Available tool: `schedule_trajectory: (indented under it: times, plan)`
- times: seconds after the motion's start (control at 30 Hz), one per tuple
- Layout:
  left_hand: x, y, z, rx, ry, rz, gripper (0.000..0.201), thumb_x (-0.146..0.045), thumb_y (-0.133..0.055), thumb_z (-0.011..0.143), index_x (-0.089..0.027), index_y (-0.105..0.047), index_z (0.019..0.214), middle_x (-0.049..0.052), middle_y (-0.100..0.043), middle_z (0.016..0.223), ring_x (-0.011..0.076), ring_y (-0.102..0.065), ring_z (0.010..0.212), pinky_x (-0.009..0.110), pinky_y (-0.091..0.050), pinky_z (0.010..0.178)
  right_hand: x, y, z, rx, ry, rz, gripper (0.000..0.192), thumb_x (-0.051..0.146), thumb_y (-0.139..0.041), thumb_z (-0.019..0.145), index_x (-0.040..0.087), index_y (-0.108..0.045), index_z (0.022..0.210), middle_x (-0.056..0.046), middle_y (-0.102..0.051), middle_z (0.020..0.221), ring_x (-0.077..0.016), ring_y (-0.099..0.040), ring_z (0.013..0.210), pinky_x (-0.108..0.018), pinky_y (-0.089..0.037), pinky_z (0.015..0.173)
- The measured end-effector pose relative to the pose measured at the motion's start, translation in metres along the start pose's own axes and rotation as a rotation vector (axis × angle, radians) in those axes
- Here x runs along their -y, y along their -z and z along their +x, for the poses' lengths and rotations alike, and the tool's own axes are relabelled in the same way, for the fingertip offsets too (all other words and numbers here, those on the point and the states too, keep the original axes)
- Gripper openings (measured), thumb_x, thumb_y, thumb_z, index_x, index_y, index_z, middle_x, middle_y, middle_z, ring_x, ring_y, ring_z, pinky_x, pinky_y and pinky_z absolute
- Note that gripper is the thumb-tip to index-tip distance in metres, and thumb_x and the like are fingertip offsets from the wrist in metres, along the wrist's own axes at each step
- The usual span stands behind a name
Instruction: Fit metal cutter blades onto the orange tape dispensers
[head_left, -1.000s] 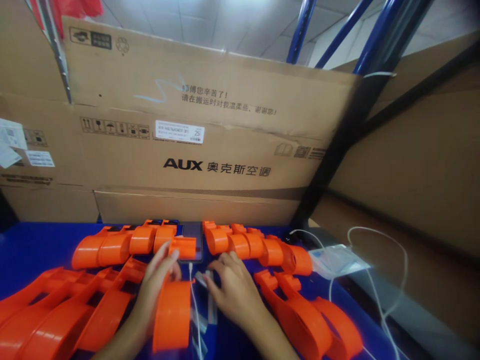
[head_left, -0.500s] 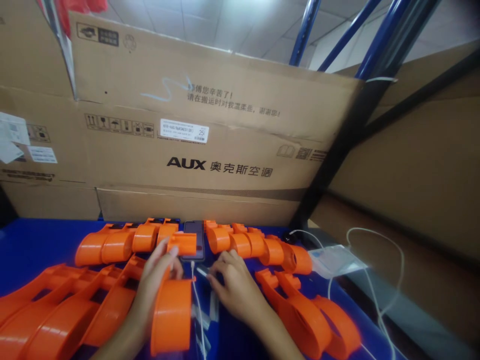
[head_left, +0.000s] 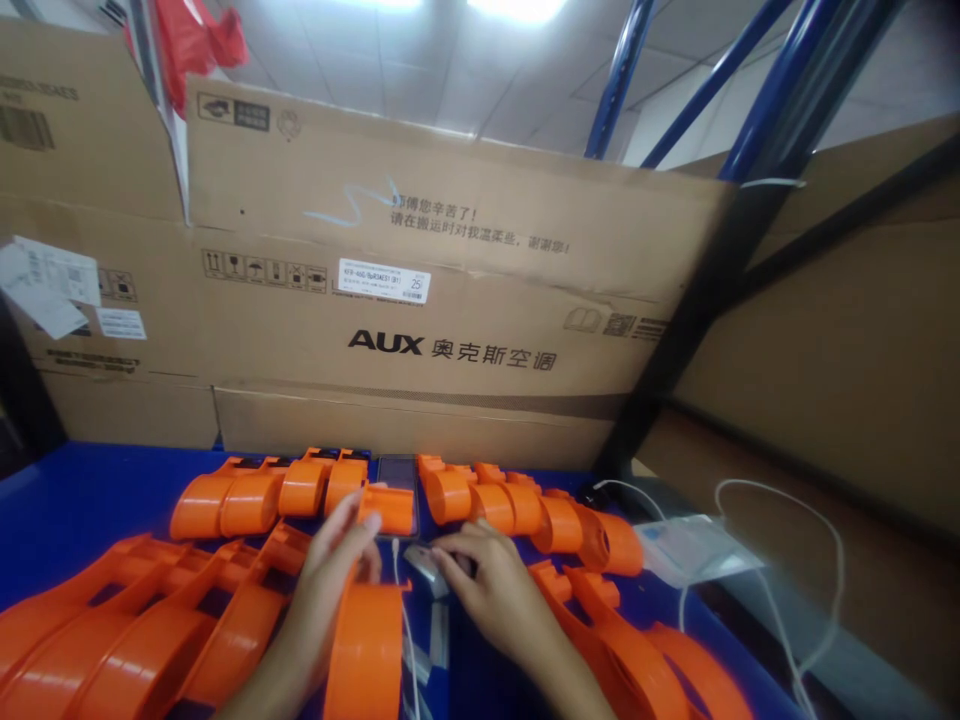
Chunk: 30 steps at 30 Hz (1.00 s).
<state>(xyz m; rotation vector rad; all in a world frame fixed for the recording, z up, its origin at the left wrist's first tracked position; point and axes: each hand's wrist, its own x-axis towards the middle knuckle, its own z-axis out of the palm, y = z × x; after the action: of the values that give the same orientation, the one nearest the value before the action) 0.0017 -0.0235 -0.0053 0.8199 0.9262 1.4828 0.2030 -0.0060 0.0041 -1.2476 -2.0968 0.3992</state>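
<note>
Cardboard (head_left: 450, 390) is walling off the far side of a blue table (head_left: 97, 490), and dark rack posts (head_left: 675, 340) are standing at its right. Between the rows of orange parts, near the middle, the left hand (head_left: 341, 550) is curling its fingers around an orange holder (head_left: 365, 650), whose ring is hanging toward the near edge. Just to its right, the right hand (head_left: 487, 575) is bending its thumb and forefinger close together at a small silvery piece (head_left: 426, 568); whether they are pinching or only touching it, I cannot tell.

The step in hand seems to be handling this small piece while the left is keeping the holder ready. The next move is probably calling for a sure fingertip grip and a steady holder.

Room is running short: far orange parts (head_left: 251, 500) and a phone (head_left: 396, 470) are crowding the far side, near-left orange parts (head_left: 142, 655) are lying beside the left forearm, and a white cable (head_left: 409, 640) is running between the hands. Bare blue is showing beneath the right wrist.
</note>
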Motion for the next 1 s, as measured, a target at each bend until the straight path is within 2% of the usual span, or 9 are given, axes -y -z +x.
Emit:
schedule_trajectory:
  times: [0.1,0.2,0.37,0.43,0.53,0.73,1.0]
  plan:
    - [0.004,0.001,0.001,0.005,-0.011,0.039,0.048,-0.047,-0.076,0.078,-0.02,-0.062,0.116,-0.005,-0.057,0.051,0.01,-0.047,0.046,0.017,-0.036,0.049,0.0,-0.002,0.001,-0.149,-0.096,0.268,0.029,0.044,-0.062,0.094,0.021,-0.079,0.1,-0.005,-0.073,0.073,-0.0202,-0.063,0.062,-0.031,-0.049,0.059]
    - [0.003,0.0,-0.001,0.031,-0.026,0.049,0.043,-0.046,-0.075,0.08,-0.02,-0.063,0.113,-0.005,-0.057,0.052,0.0099,-0.047,0.047,0.018,-0.036,0.05,0.002,-0.002,0.0,-0.282,-0.145,0.505,0.03,0.045,-0.071,0.087,0.02,-0.079,0.102,-0.006,-0.076,0.078,-0.0201,-0.064,0.061,-0.031,-0.052,0.055]
    - [-0.003,-0.006,-0.01,0.067,0.008,0.053,0.047,-0.047,-0.076,0.078,-0.021,-0.064,0.116,-0.003,-0.059,0.05,0.0101,-0.048,0.045,0.018,-0.036,0.048,0.011,0.002,-0.001,-0.399,-0.137,0.766,0.026,0.042,-0.078,0.081,0.022,-0.079,0.097,-0.002,-0.072,0.072,-0.0158,-0.06,0.056,-0.029,-0.054,0.055]
    - [-0.005,-0.009,-0.014,0.1,0.027,0.052,0.049,-0.048,-0.076,0.078,-0.021,-0.064,0.118,-0.002,-0.06,0.049,0.0102,-0.048,0.043,0.018,-0.035,0.046,0.014,0.002,0.0,-0.433,-0.14,0.835,0.031,0.039,-0.081,0.079,0.023,-0.076,0.104,-0.002,-0.071,0.072,-0.0156,-0.061,0.057,-0.029,-0.054,0.056]
    - [-0.007,-0.012,-0.017,0.122,0.033,0.05,0.049,-0.048,-0.075,0.079,-0.022,-0.064,0.118,-0.002,-0.062,0.05,0.0102,-0.049,0.042,0.018,-0.035,0.045,0.015,0.001,0.0,-0.436,-0.163,0.905,0.042,0.038,-0.081,0.079,0.023,-0.07,0.117,-0.002,-0.073,0.075,-0.0158,-0.063,0.061,-0.029,-0.055,0.059]
    - [-0.013,-0.015,-0.019,0.133,0.023,0.034,0.042,-0.046,-0.077,0.079,-0.021,-0.067,0.111,-0.001,-0.063,0.05,0.01,-0.05,0.043,0.017,-0.036,0.046,0.011,-0.001,0.0,-0.386,-0.2,0.947,0.027,0.037,-0.079,0.081,0.018,-0.074,0.099,-0.004,-0.074,0.072,-0.0149,-0.062,0.056,-0.028,-0.053,0.055]
    - [-0.012,-0.016,-0.018,0.162,0.004,0.023,0.039,-0.044,-0.077,0.079,-0.02,-0.07,0.109,0.0,-0.065,0.053,0.0118,-0.054,0.046,0.019,-0.041,0.049,0.013,-0.002,0.001,-0.373,-0.241,1.074,0.029,0.038,-0.076,0.085,0.017,-0.066,0.102,-0.006,-0.074,0.069,-0.0202,-0.071,0.061,-0.026,-0.053,0.05]
